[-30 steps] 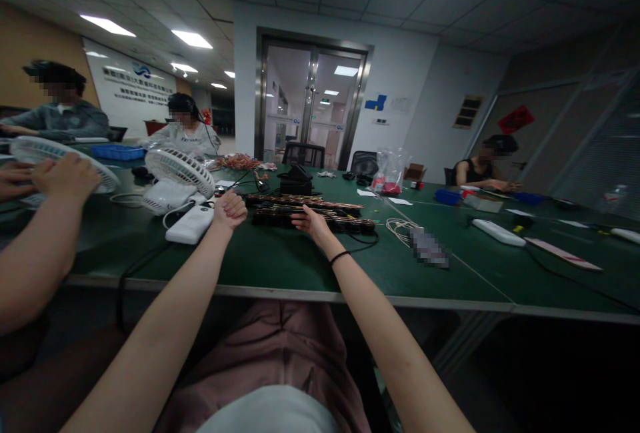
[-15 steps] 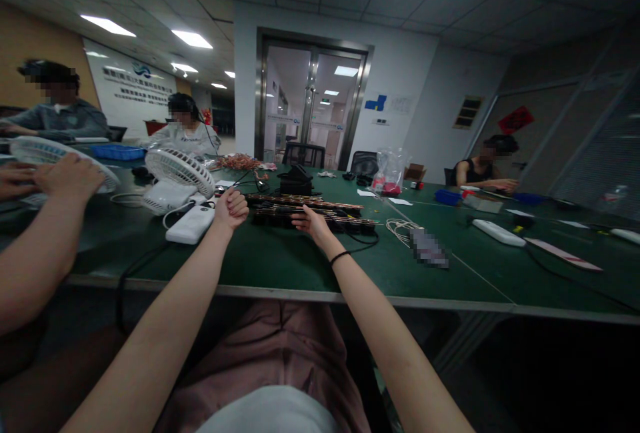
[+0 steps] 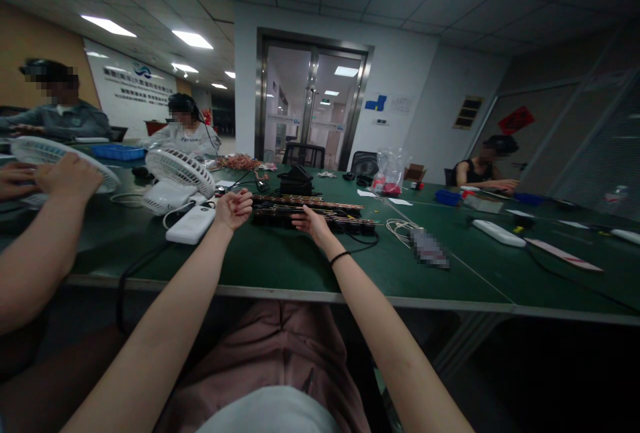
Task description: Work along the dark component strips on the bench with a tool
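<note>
Several thin copper-coloured rods or wires point(image 3: 345, 203) lie in a long dark bundle across the green table in front of me. At the left end of this bundle is my left hand point(image 3: 234, 209), its fingers curled closed toward the palm. Anything inside those fingers is too small to make out. My right hand point(image 3: 311, 223), with a black band on the wrist, is over the near side of the bundle. Its thumb and fingers are stretched out and apart, pointing left. Whether a fingertip touches a rod is unclear.
Left of my hands stand a white power strip point(image 3: 191, 224) and a white fan point(image 3: 177, 176). A neighbour's hands point(image 3: 70, 176) hold another fan at far left. A black case point(image 3: 296, 181) sits behind the rods. A blurred phone-like object point(image 3: 429, 248) and coiled cable point(image 3: 397, 229) lie rightward.
My left hand has shifted slightly to the right and turned, so its curled fingers now point more toward the rods. My right hand has hardly moved.
</note>
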`<control>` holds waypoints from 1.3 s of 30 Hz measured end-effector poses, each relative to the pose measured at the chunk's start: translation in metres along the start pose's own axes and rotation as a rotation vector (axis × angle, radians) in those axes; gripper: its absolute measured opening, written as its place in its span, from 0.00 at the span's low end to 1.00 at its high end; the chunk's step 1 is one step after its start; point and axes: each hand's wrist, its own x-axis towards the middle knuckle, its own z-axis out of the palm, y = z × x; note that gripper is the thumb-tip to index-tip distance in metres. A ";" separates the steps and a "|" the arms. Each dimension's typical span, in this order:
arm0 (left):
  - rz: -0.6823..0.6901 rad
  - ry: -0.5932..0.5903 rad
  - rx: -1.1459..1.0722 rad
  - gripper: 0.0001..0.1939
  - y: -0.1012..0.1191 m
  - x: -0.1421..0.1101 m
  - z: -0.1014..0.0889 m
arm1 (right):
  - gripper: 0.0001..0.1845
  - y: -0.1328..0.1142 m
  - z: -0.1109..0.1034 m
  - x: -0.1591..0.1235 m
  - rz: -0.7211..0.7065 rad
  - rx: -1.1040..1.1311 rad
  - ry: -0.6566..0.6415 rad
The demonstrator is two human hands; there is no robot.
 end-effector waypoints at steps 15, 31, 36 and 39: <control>0.022 0.020 0.026 0.09 -0.002 -0.002 0.004 | 0.12 0.001 0.001 0.000 -0.001 0.012 0.013; 0.056 0.015 -0.016 0.11 -0.001 -0.001 0.001 | 0.12 -0.001 0.001 -0.002 0.008 0.005 0.013; 0.055 -0.007 -0.009 0.11 -0.001 -0.001 0.002 | 0.12 0.000 0.001 -0.001 -0.008 0.013 -0.015; 0.060 0.003 0.004 0.11 -0.001 -0.002 0.002 | 0.12 -0.001 0.001 0.000 -0.030 0.009 -0.010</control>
